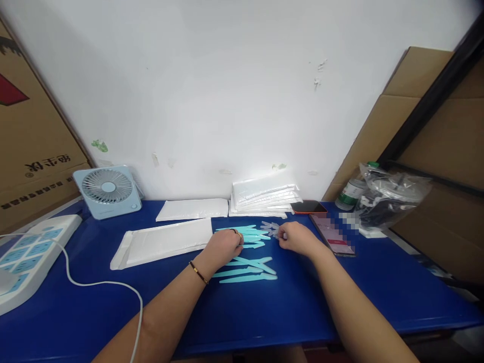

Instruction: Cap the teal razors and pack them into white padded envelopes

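Several flat teal plastic sticks point(247, 269) lie spread on the blue table point(264, 312), some near me, some further back. My left hand point(223, 246), with a ring and a thin bracelet, rests curled over the back group of teal sticks point(257, 236). My right hand point(297, 237) is closed in a pinch at the edge of a small pile of clear plastic pieces point(269, 227). What its fingertips hold is too small to name.
White padded envelopes point(162, 242) lie to the left, a stack of them point(262, 197) at the wall. A small blue fan point(108, 191), a power strip point(26, 254) with cable, two phones point(333, 234), a bottle point(350, 194) and a plastic bag point(393, 194) ring the work area.
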Motion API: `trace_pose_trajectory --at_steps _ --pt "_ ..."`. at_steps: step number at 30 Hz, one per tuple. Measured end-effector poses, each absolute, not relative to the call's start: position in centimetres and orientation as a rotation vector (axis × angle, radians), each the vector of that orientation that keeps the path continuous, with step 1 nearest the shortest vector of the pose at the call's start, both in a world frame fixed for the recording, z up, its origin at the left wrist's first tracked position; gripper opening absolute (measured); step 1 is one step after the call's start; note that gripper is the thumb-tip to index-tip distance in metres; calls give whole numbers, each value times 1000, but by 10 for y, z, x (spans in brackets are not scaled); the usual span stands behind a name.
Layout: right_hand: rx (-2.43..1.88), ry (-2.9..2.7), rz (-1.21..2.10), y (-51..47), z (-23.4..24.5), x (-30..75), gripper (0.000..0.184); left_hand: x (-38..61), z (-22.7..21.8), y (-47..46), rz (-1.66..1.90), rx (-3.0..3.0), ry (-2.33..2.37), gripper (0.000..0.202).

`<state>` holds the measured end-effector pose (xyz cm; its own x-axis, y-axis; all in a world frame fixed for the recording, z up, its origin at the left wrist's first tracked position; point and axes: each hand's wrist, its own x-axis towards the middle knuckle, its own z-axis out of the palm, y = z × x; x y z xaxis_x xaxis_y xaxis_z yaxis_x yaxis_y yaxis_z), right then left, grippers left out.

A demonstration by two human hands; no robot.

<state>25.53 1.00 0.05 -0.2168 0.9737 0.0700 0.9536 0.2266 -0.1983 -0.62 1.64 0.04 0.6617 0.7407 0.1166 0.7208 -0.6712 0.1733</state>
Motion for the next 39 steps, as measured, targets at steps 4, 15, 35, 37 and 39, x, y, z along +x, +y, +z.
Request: trace_pose_trajectory --at_steps 4,15,35,37,39 --pt "-1640 -2314 336 6 5 249 9 -4 1 15 292 2808 1221 15" --pt "-1309 -2246 682 -1 8 235 12 -6 5 16 360 2821 1195 14" --pt "-1593 -2308 308 17 -3 270 15 -16 -4 30 347 2733 1286 15" --pt "-1613 -2328 273 18 -5 265 12 -15 -3 30 338 2738 1290 14" --pt "-1630 -2338 244 19 -6 263 10 -15 -2 30 355 2725 1286 16"
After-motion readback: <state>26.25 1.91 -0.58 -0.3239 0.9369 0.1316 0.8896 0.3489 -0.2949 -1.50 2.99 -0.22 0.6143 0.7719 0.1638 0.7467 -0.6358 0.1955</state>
